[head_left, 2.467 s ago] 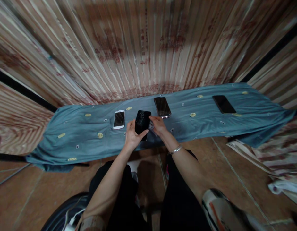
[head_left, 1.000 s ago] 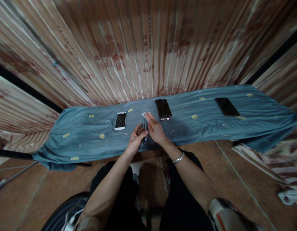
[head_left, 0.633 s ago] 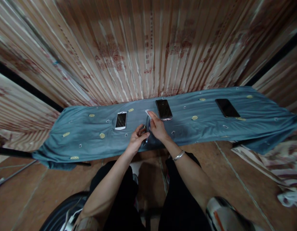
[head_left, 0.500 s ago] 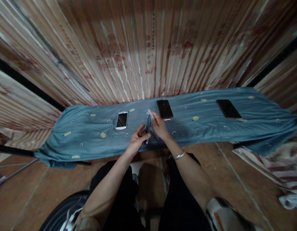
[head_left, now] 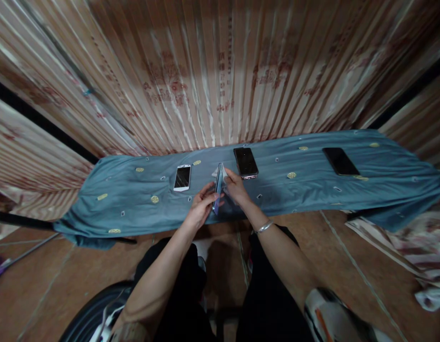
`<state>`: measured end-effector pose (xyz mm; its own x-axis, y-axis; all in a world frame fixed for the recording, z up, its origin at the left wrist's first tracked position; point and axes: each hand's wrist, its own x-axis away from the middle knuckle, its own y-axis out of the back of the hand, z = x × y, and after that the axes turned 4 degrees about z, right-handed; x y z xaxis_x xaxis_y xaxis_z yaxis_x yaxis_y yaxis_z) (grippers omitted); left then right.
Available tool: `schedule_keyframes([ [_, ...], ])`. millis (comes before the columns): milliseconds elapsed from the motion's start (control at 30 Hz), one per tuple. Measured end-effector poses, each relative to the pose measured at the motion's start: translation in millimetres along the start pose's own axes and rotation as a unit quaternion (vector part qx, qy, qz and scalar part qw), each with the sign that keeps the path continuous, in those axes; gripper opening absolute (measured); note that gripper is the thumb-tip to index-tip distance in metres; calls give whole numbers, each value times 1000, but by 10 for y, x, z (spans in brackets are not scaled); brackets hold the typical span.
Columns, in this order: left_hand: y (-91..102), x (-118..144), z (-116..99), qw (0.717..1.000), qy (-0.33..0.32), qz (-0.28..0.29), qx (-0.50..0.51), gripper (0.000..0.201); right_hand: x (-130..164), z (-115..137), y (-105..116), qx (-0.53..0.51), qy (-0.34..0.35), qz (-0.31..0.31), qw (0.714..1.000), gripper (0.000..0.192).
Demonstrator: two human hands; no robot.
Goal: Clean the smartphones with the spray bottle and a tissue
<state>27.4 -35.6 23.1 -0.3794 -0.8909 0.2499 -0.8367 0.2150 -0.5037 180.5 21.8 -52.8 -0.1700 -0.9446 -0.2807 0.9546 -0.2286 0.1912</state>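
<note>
My left hand [head_left: 202, 205] grips a smartphone [head_left: 217, 189] by its lower part, tilted on edge above the cloth so that mostly its thin side shows. Against the phone's right face, my right hand [head_left: 236, 185] is closed on a pale, thin wipe [head_left: 224, 173], which looks like tissue or cloth. Just beyond the right hand lies a stack of dark phones [head_left: 246, 162]. A white phone [head_left: 182, 177] with a dark screen rests left of my hands.
A blue patterned cloth [head_left: 273, 192] covers the long narrow table. Far right on it lies a black phone [head_left: 340, 161]. Pleated curtains [head_left: 191, 80] hang right behind the table. Below left stands a round black object [head_left: 88, 308] with a white power strip or cable on it.
The held phone has turned slightly, and more of its bluish lower face shows. The wipe now sticks out on both sides of its top end. The whole view has shifted a little.
</note>
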Motion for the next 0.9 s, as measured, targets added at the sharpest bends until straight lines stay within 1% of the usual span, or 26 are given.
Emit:
schedule_keyframes([
  [67, -10, 1, -21, 1000, 3, -11, 17, 52, 17, -4, -29, 4, -4, -1, 1000, 37],
  [167, -27, -3, -41, 999, 4, -23, 30, 42, 67, 41, -59, 37, 2, -3, 999, 43],
  [233, -35, -9, -47, 999, 3, -25, 32, 38, 113, 109, -66, 61, 22, 5, 998, 47],
  [333, -37, -14, -49, 999, 5, -26, 33, 34, 181, 235, -58, 72, 62, 34, 995, 52],
  [533, -17, -17, -63, 999, -1, -18, 29, 30, 295, 397, -53, 95, 104, 63, 988, 56],
  [667, 0, -46, -86, 999, -6, -35, 41, 26, 361, 429, -73, 100, 131, 94, 982, 55],
  [900, 38, -104, -95, 998, -12, -48, 42, 34, 438, 483, -63, 99, 149, 135, 975, 53],
])
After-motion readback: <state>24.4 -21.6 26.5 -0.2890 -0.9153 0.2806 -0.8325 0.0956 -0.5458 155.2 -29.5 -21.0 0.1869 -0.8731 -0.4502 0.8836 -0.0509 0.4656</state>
